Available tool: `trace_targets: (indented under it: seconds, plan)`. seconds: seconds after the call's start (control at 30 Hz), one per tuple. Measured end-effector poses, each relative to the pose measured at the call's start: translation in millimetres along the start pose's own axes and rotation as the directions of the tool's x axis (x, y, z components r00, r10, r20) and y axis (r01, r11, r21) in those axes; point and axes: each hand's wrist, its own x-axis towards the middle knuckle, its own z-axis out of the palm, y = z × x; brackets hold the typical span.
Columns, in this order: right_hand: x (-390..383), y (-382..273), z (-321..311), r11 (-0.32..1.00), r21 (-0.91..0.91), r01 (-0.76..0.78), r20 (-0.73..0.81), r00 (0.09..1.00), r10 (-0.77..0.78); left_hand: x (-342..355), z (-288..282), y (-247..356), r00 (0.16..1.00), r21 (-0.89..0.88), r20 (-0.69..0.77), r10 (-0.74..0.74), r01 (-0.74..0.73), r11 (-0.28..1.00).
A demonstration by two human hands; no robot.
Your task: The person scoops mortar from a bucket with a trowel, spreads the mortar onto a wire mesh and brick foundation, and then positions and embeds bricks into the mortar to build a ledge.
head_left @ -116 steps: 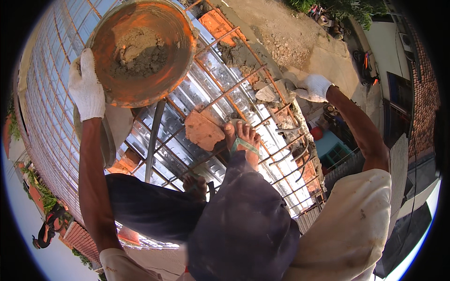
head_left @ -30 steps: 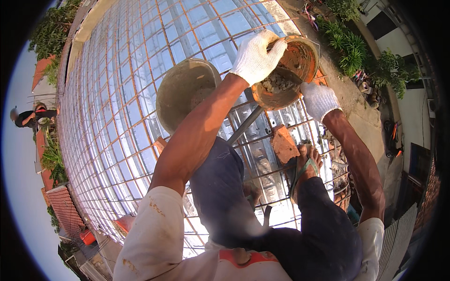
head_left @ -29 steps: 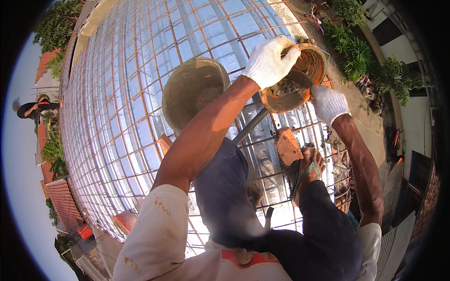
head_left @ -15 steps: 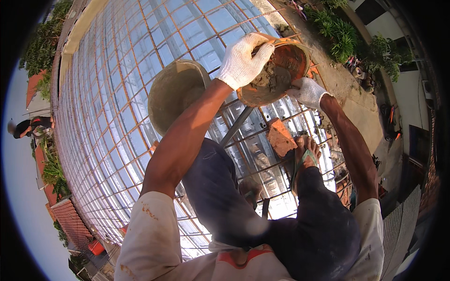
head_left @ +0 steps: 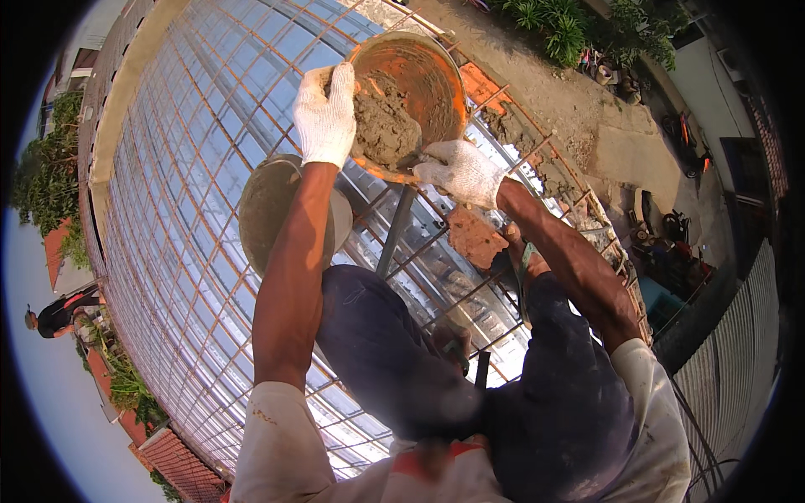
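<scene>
A bucket (head_left: pixel 453 92) with an orange inside is tilted, its mouth facing me. Wet grey mortar (head_left: pixel 381 126) lies in it. My left hand (head_left: pixel 327 117), in a white knit glove, is closed on the left rim. My right hand (head_left: pixel 465 172), gloved alike, is closed at the near right rim, its fingertips reaching inside beside the mortar. Whether it also holds a tool, I cannot tell. A second, grey-stained bucket (head_left: pixel 260 214) stands left of my left forearm, which partly covers it.
Rebar mesh (head_left: pixel 210 159) spans shiny corrugated metal sheets underfoot. A broken brick piece (head_left: pixel 476 237) lies by my right foot, and a dark bar (head_left: pixel 396 230) runs below the bucket. Mortar and bricks line the right edge (head_left: pixel 545 168), above lower ground. Another person (head_left: pixel 63 314) is far left.
The view has swung. Both hands and the held bucket have shifted left, and the bucket's mouth now faces me more. My left hand has moved from the upper rim to the left side.
</scene>
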Motion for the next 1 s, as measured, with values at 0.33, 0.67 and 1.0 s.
trace_targets:
  seconds: [0.33, 0.67, 1.0]
  plan:
    - [-68, -21, -15, 0.958, -0.256, 0.133, -0.19, 0.964, -0.184, 33, -77, -92, 0.987, 0.418, 0.064, -0.148, 0.108, 0.902]
    - [-202, 11, -33, 0.973, -0.227, -0.045, -0.196, 0.981, 0.0, 23, -74, -98, 0.985, 0.535, 0.14, -0.105, 0.014, 0.845]
    - [-357, -4, -58, 0.927, -0.017, -0.374, -0.456, 0.828, 0.326, 21, -72, -55, 0.998, 0.759, 0.063, -0.003, -0.046, 0.649]
